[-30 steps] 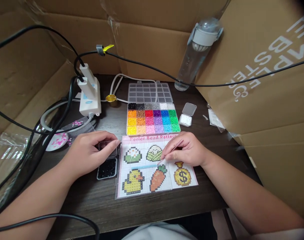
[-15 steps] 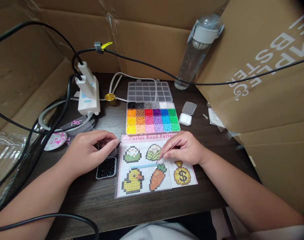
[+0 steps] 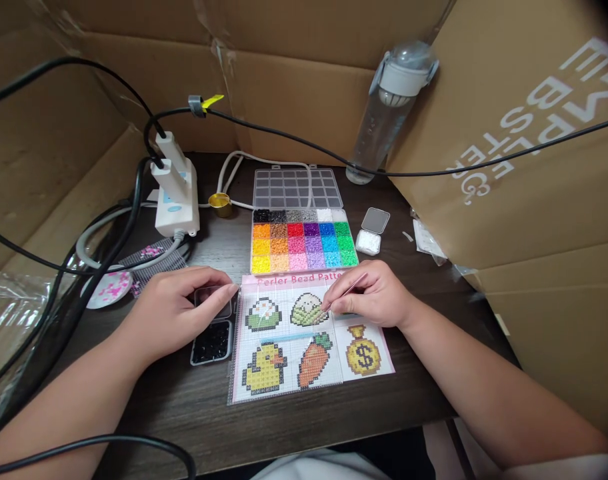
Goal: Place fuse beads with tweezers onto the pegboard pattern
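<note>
My right hand (image 3: 371, 293) pinches thin pink tweezers (image 3: 355, 283) over the right part of the bead pattern sheet (image 3: 289, 367), their tip near the upper middle picture. A clear pegboard lies over the sheet's left part. My left hand (image 3: 184, 310) rests at the board's upper left corner, thumb and index finger close together there; whether they grip the edge is unclear. Partly under that hand is a small open box of black beads (image 3: 211, 341). Behind the sheet stands a sorted bead case (image 3: 304, 243), lid open. A small box of white beads (image 3: 369, 243) is to its right.
At the left stand a white power strip (image 3: 177, 200) and black cables, one crossing high over the table. A gold cup (image 3: 220, 205) is behind the left hand, a water bottle (image 3: 387, 110) at the back. A white dish (image 3: 110, 287) holds pink beads. Cardboard walls surround the table.
The tweezers' tip has lifted from near the carrot's top and shifted up and right. The left hand keeps its place at the board corner. The whole view has shifted slightly.
</note>
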The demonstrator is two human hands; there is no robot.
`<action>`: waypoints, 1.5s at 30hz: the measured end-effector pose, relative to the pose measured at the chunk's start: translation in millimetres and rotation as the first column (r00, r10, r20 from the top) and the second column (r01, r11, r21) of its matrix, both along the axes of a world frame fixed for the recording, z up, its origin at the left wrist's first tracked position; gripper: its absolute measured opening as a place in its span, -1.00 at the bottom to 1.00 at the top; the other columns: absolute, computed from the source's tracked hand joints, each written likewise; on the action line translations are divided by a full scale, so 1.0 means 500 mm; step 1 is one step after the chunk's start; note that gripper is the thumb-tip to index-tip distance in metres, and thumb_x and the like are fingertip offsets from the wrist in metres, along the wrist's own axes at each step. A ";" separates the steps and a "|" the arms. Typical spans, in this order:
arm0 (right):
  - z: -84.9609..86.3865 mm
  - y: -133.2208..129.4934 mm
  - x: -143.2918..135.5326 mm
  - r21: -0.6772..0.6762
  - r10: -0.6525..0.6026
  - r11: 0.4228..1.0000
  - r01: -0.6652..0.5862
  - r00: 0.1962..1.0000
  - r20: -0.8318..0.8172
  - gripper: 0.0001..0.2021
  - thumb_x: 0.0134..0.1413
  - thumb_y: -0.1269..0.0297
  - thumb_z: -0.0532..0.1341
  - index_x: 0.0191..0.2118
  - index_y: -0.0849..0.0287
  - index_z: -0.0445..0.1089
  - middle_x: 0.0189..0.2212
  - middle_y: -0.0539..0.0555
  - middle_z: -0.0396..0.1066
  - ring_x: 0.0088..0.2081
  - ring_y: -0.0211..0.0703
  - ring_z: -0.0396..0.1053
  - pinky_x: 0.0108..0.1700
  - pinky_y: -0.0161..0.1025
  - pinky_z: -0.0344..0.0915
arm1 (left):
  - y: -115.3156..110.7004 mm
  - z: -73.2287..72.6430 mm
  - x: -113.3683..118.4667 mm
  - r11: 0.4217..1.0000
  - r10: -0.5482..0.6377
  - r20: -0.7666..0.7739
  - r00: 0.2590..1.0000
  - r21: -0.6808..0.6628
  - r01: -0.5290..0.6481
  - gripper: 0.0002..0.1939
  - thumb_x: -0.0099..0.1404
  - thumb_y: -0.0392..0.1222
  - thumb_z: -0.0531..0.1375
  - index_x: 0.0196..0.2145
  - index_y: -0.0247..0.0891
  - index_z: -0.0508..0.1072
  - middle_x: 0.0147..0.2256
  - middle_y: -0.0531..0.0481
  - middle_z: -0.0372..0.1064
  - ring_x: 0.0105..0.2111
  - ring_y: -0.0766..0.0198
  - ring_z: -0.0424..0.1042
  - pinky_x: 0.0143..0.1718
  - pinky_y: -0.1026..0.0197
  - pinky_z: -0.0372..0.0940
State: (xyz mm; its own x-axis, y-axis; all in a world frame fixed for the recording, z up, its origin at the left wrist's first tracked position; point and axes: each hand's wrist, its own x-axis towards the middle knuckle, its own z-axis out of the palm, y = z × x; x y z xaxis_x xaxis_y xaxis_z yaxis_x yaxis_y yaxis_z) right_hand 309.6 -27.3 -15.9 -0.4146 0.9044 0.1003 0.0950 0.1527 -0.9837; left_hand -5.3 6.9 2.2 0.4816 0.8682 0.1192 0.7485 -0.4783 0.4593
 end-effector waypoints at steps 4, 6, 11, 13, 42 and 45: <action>-0.001 0.000 -0.002 -0.009 0.022 1.000 -0.022 1.000 -0.018 -0.92 -0.06 0.30 0.42 -0.40 0.17 0.62 -0.46 0.10 0.62 -0.45 -0.19 0.56 -0.39 -0.31 0.49 | 0.000 0.000 0.000 1.000 0.009 0.009 1.000 -0.005 -0.009 -0.68 0.32 0.06 0.13 -0.33 -0.22 0.54 -0.37 0.01 0.54 -0.40 0.29 0.45 -0.36 0.26 0.28; -0.001 0.000 -0.004 -0.016 0.032 0.999 -0.032 0.999 -0.016 -0.93 -0.05 0.31 0.41 -0.39 0.17 0.62 -0.46 0.10 0.62 -0.45 -0.19 0.56 -0.39 -0.31 0.50 | -0.001 0.001 0.000 1.000 0.012 0.009 1.000 -0.014 -0.012 -0.68 0.32 0.06 0.14 -0.32 -0.22 0.54 -0.36 0.01 0.55 -0.39 0.29 0.46 -0.35 0.26 0.28; -0.001 -0.003 -0.009 -0.022 0.048 0.999 -0.048 0.999 0.011 -0.90 -0.04 0.27 0.41 -0.39 0.18 0.62 -0.45 0.11 0.62 -0.43 -0.16 0.57 -0.37 -0.29 0.51 | 0.000 0.002 0.001 1.000 0.012 0.004 1.000 -0.011 -0.012 -0.70 0.32 0.04 0.14 -0.32 -0.22 0.54 -0.36 0.02 0.54 -0.40 0.30 0.45 -0.35 0.28 0.28; 0.001 -0.003 -0.007 -0.014 0.041 0.999 -0.041 0.999 0.014 -0.89 -0.06 0.26 0.42 -0.40 0.18 0.62 -0.47 0.10 0.62 -0.45 -0.17 0.56 -0.39 -0.30 0.50 | 0.000 0.002 0.002 1.000 0.009 0.004 1.000 -0.009 -0.009 -0.69 0.32 0.05 0.14 -0.33 -0.22 0.54 -0.37 0.02 0.54 -0.41 0.30 0.44 -0.36 0.27 0.28; -0.017 0.052 0.031 0.236 -0.656 0.739 0.631 0.753 0.041 -0.90 0.01 0.35 0.34 -0.46 0.12 0.61 -0.41 0.05 0.60 -0.37 -0.16 0.53 -0.29 -0.21 0.45 | 0.001 -0.004 -0.003 0.999 0.049 0.034 0.998 -0.016 -0.049 -0.68 0.27 0.12 0.14 -0.35 -0.14 0.55 -0.37 0.08 0.55 -0.40 0.27 0.48 -0.37 0.27 0.32; -0.019 0.051 0.032 0.236 -0.654 0.741 0.629 0.755 0.040 -0.91 0.01 0.34 0.34 -0.46 0.12 0.61 -0.41 0.06 0.60 -0.36 -0.15 0.53 -0.28 -0.20 0.45 | 0.001 -0.004 -0.002 0.998 0.052 0.039 0.998 -0.020 -0.051 -0.67 0.27 0.13 0.14 -0.36 -0.14 0.54 -0.38 0.08 0.55 -0.40 0.27 0.48 -0.38 0.26 0.32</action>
State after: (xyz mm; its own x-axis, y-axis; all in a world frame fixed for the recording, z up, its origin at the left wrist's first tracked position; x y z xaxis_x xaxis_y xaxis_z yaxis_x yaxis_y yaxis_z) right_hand 325.4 -1.6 -25.4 0.2376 0.9259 0.2937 0.3489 0.2008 -0.9154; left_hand -6.5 7.2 0.3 0.4314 0.8941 0.1205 0.7530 -0.4304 0.4978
